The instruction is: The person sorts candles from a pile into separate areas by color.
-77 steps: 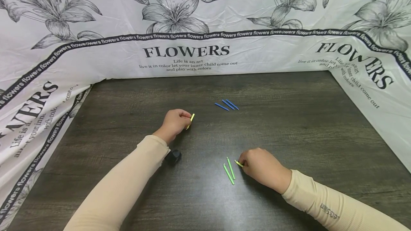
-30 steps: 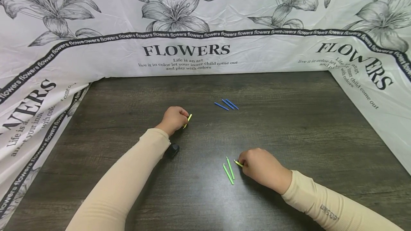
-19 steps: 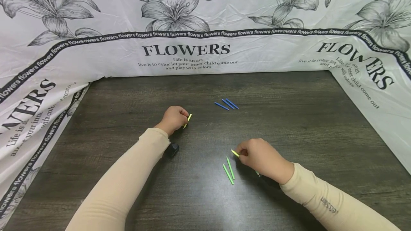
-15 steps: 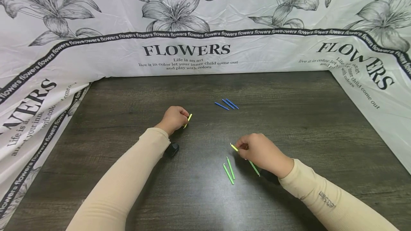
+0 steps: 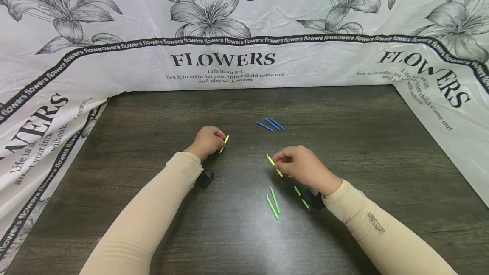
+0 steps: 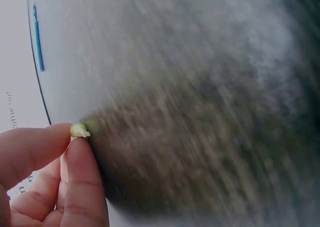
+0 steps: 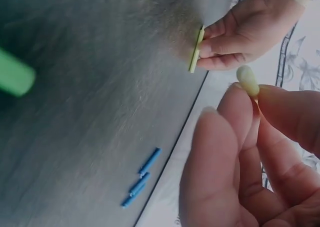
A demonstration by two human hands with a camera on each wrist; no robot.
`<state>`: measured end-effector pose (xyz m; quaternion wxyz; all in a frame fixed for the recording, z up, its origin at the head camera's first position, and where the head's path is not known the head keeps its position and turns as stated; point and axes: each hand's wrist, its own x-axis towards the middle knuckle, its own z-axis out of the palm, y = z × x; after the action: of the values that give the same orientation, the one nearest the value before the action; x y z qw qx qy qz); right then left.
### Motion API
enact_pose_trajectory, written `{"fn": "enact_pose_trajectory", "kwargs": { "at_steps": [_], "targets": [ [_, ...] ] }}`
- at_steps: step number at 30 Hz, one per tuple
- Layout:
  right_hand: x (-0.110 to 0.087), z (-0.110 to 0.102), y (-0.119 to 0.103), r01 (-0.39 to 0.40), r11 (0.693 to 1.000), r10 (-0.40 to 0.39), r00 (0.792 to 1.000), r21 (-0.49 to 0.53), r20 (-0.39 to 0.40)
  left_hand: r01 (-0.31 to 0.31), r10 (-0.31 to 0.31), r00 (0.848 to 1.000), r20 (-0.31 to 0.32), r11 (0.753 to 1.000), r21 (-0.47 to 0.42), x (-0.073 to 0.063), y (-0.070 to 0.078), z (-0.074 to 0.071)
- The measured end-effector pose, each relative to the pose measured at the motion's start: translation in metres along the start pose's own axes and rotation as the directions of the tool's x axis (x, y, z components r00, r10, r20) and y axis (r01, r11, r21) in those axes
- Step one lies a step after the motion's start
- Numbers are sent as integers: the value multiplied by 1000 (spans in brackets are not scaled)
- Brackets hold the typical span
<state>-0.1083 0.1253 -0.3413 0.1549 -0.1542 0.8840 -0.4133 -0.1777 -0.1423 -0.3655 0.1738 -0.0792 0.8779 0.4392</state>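
My left hand pinches a thin yellow candle between thumb and fingertips, over the table left of centre. Its wick end pokes out from the fingers in the left wrist view. Another yellow candle is pinched by my right hand, tilted with the wick end up and left; from the right wrist its blunt end shows between thumb and finger. Below the right hand lie two green candles side by side and a third green candle, partly covered by the dark wrist camera.
Three blue candles lie close together farther back on the dark wood table. A white flower-printed cloth borders the table at the back and both sides. Dark wrist cameras hang under the sleeves.
My right hand has moved up and left from beside the green candles, carrying its yellow candle, and the third green candle has come into view. The left hand shifted slightly left, then stayed put.
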Motion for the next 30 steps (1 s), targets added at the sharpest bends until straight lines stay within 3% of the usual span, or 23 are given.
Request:
{"fn": "enact_pose_trajectory", "kwargs": {
  "at_steps": [7,20,30],
  "targets": [
    [17,6,-8,-30,994,27,999,106,30,-14,14,1000,-1,1000,-14,1,-3,0],
    [54,25,-16,-87,980,86,996,178,13,-34,34,999,-13,999,-33,0,-2,1],
    [81,39,-24,-166,927,166,986,337,28,-8,8,1000,-10,1000,-16,-1,0,0]
  ]
}}
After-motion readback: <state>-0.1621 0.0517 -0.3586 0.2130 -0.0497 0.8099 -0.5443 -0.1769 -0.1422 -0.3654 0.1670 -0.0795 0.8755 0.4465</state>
